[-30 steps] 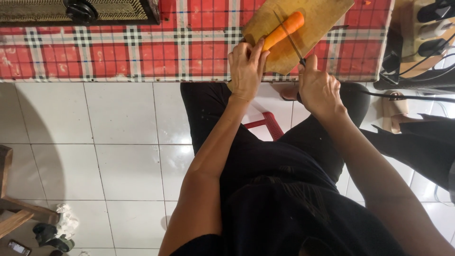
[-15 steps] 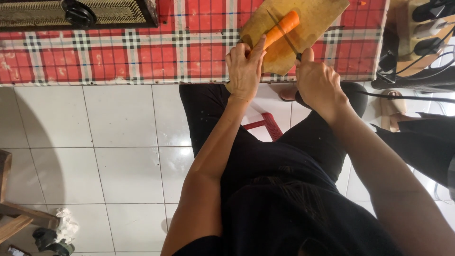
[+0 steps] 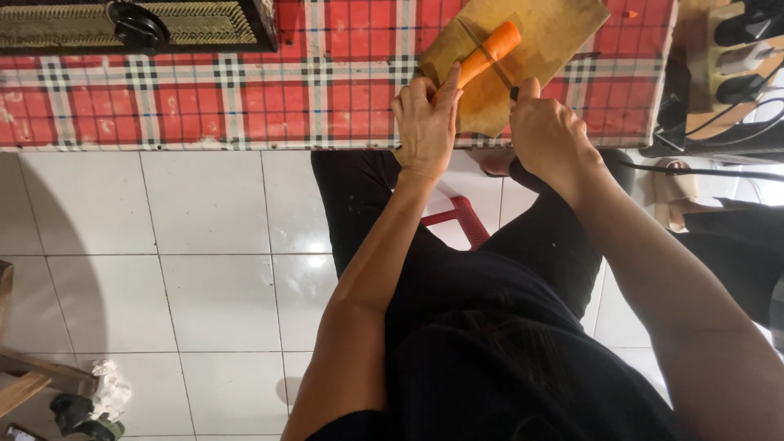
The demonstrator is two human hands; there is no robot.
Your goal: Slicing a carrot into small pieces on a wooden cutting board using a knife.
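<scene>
Left hand (image 3: 425, 122) pins carrot (image 3: 483, 55) on board (image 3: 563, 33); right hand (image 3: 549, 131) grips knife (image 3: 495, 70) across it; risk: blade slips toward left fingertips if carrot rolls.

- I see the carrot (image 3: 488, 51), bright orange and whole, lying at a slant on the wooden cutting board (image 3: 549, 33), its thicker end pointing up and away from me.
- I see the knife (image 3: 495, 67), a thin dark blade set across the carrot near its middle; its handle is hidden, so I cannot tell its colour.
- The cutting board is pale brown, turned at an angle on the red checked cloth, its near corner reaching the table's edge.
</scene>
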